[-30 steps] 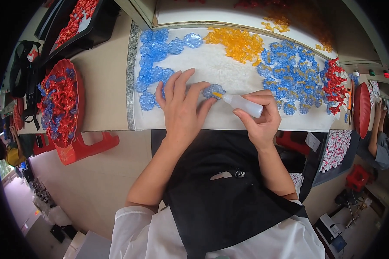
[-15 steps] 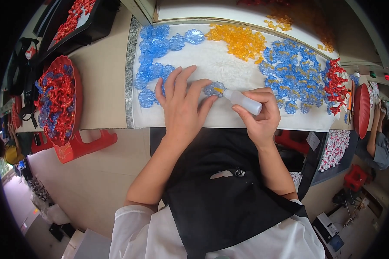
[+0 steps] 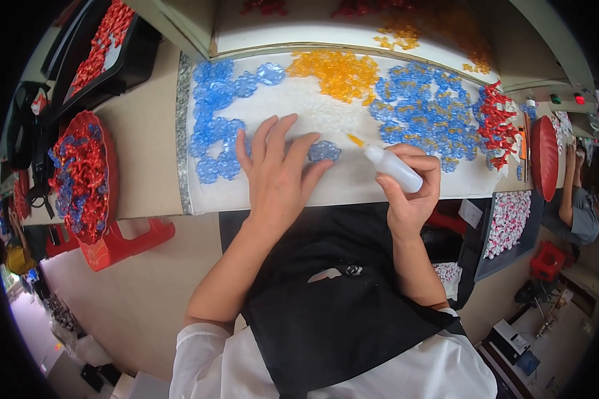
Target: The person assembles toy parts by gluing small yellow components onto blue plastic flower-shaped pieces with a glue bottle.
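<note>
- Left hand point(image 3: 276, 174): thumb and forefinger at translucent blue scalloped plastic piece point(image 3: 324, 152) on white-covered table point(image 3: 353, 186); cannot tell if gripping.
- Right hand point(image 3: 414, 203): clamped on translucent white plastic bottle point(image 3: 395, 171), yellow tip point(image 3: 355, 139) off piece.

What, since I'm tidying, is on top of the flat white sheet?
Translucent blue flower-shaped pieces, glossy amber pieces and, by its right edge, glossy red branching pieces. Whatever lies beneath the person's left hand is covered.

Transl. blue scalloped pc point(image 3: 324, 151) lies flat, left of squeeze btl point(image 3: 398, 171), not touching it. Btl's milky white w/ yellow-orange tip point(image 3: 355, 139), tilted, tip pointing far-left.
</note>
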Demonstrator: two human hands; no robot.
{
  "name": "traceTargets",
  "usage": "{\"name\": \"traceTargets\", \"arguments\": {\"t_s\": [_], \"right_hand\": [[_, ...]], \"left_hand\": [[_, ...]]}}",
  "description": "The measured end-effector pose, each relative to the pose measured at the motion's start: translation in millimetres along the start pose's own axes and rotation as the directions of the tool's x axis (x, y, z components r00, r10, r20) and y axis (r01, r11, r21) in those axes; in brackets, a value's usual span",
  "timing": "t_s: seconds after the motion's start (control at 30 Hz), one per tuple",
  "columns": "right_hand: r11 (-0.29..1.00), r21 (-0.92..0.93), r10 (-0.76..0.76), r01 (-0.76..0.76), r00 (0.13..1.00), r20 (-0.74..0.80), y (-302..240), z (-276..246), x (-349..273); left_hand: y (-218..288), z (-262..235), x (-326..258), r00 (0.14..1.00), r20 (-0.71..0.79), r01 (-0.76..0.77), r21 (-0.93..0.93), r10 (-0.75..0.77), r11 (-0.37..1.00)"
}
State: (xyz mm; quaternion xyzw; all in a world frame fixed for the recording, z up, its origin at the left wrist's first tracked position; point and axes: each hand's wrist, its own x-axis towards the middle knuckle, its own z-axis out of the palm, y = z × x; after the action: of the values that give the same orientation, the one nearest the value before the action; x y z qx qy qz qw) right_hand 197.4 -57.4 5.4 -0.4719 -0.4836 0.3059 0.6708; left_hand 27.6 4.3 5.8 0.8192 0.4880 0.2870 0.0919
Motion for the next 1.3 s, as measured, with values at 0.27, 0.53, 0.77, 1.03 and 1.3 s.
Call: {"name": "traceTargets", "arguments": {"t_s": [0.27,0.53,0.77,1.03,1.3], "right_hand": [[0.989,0.072,0.134,-0.126,0.984,-0.121,-13,-29,-11],[0.972,0.029,0.234,-0.232,0.965,-0.117,-18,-40,-19],[0.948,0.154,0.281,-0.278,0.960,0.005,-19,-24,-8],[0.928,0.072,0.364,-0.366,0.930,0.037,-5,-3,8],[0.921,-0.001,0.388,-0.388,0.921,-0.002,3,13,27]], "left_hand": [[21,35,87,0.929,0.105,-0.353,-0.021,0.354,0.935],[-2,33,87,0.925,0.173,-0.338,-0.033,0.339,0.940],[-10,24,73,0.929,-0.066,-0.371,-0.178,0.365,0.911],[-12,22,66,0.996,-0.077,-0.062,-0.412,0.033,0.909],[-22,22,68,0.976,0.091,0.205,-0.695,-0.198,0.689]]}}
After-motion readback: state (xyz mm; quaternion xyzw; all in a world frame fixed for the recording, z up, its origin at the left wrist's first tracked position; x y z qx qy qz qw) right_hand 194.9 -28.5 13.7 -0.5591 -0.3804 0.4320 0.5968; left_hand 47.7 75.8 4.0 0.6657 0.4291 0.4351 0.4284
